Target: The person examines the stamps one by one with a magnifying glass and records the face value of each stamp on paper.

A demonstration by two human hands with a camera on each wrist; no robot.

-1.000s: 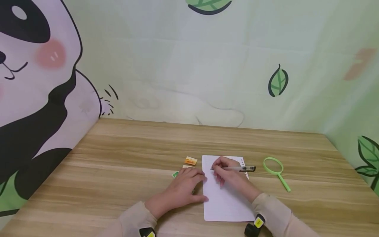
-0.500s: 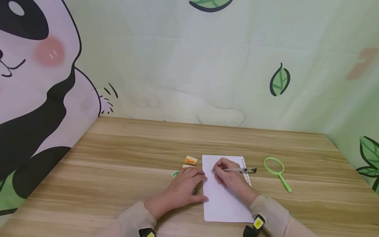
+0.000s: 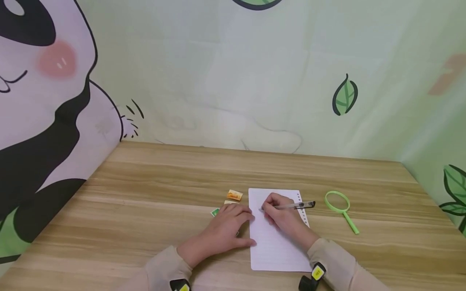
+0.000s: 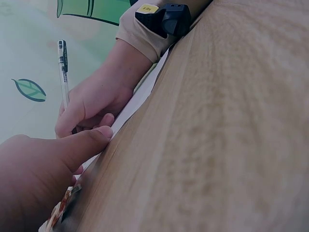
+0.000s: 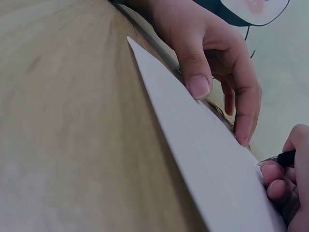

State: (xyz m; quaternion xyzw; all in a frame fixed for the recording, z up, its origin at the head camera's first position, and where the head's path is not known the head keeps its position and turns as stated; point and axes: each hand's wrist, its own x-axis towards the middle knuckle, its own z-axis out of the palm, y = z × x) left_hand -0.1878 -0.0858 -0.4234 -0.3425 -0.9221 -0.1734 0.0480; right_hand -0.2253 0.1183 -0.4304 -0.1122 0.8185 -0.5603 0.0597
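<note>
A clear-barrelled pen with a dark cap end (image 3: pixel 303 205) is pinched between the thumb and fingers of my right hand (image 3: pixel 285 214). Its dark tip (image 5: pixel 270 158) meets the sheet of loose-leaf paper (image 3: pixel 276 250) near the upper left in the right wrist view. My left hand (image 3: pixel 225 230) rests at the paper's left edge, thumb and fingertips touching it, fingers loosely bent. Partly under that hand lie small picture cards, one of them green (image 3: pixel 215 211). An orange picture card (image 3: pixel 234 195) lies just beyond the fingers. Any marks on the paper are too faint to read.
A green magnifying glass (image 3: pixel 350 223) lies to the right of the paper, handle toward me. The wood-grain table (image 3: pixel 153 173) runs back to a wall covering (image 3: pixel 204 81) printed with a panda and leaves.
My right hand has shifted slightly on the paper, and its lower fingers have tucked in. The pen's back end has dipped, then risen. My left hand has stayed put.
</note>
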